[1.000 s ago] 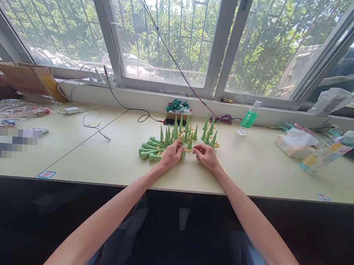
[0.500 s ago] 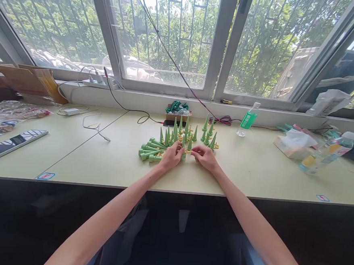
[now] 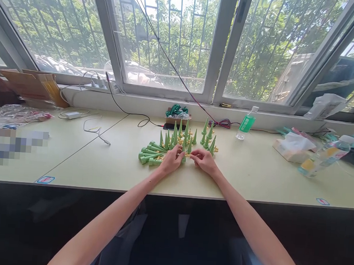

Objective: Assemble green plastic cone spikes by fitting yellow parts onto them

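Note:
My left hand (image 3: pixel 172 159) is closed around a pointed green plastic cone (image 3: pixel 184 149), which stands upright at its fingertips. From the right, my right hand (image 3: pixel 204 160) pinches a small yellow piece (image 3: pixel 188 155) against the lower part of that cone. Fingers partly hide where the two meet. Several green cones (image 3: pixel 175 136) stand upright just behind my left hand, with small yellow parts among them. More standing cones (image 3: pixel 206 138) form a group beyond my right hand. Several green cones (image 3: pixel 151 151) lie on their sides left of my left hand, wide ends outward.
Behind the cones are a dark phone (image 3: pixel 171 126) and a small box (image 3: pixel 178 119) of green material. A green-labelled bottle (image 3: pixel 246 123) stands at the back right, near a tissue box (image 3: pixel 290 152) and another bottle (image 3: pixel 325 157). Cables (image 3: pixel 96 131) and plastic bags (image 3: pixel 16 115) lie left.
The whole scene sits slightly lower in the picture, as the head view has shifted. Both hands keep nearly the same pose at the cone and the yellow piece.

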Tool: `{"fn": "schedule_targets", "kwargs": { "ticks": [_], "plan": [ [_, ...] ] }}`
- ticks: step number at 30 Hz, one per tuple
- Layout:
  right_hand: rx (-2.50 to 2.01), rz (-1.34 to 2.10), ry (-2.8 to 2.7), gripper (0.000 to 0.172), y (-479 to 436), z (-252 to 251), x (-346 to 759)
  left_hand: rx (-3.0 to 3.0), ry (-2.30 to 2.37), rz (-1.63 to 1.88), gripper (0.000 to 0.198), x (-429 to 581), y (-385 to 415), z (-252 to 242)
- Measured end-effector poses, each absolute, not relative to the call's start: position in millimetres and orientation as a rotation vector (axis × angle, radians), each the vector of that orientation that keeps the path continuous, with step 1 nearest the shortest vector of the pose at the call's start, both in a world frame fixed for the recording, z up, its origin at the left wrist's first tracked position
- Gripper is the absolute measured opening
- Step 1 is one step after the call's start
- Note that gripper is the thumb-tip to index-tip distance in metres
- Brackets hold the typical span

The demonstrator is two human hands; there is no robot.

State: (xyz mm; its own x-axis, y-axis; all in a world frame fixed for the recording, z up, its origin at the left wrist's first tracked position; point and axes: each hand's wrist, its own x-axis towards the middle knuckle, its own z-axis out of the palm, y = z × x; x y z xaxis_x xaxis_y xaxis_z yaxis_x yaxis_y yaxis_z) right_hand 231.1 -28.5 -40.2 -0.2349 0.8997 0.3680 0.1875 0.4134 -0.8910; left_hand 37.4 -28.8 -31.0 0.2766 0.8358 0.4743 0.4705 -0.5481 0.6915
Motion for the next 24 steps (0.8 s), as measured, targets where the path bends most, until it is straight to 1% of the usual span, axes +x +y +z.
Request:
{"fn": "schedule_targets", "kwargs": {
  "ticks": [10, 15, 24],
  "plan": [
    [-0.949, 0.924, -1.698, 0.034, -30.4, -37.8, 230.2, 2.156, 1.158, 1.166, 0.020, 38.0, -29.5, -30.8],
    [-0.940, 0.933, -1.714, 0.031, -30.9, -37.5, 230.6, 2.220, 1.163, 1.152, 0.018, 37.5, -31.0, -29.0],
    [-0.940, 0.947, -1.737, 0.033, -28.3, -39.8, 230.8, 2.255, 1.123, 1.097, 0.025, 36.1, -29.3, -29.9]
  ]
}}
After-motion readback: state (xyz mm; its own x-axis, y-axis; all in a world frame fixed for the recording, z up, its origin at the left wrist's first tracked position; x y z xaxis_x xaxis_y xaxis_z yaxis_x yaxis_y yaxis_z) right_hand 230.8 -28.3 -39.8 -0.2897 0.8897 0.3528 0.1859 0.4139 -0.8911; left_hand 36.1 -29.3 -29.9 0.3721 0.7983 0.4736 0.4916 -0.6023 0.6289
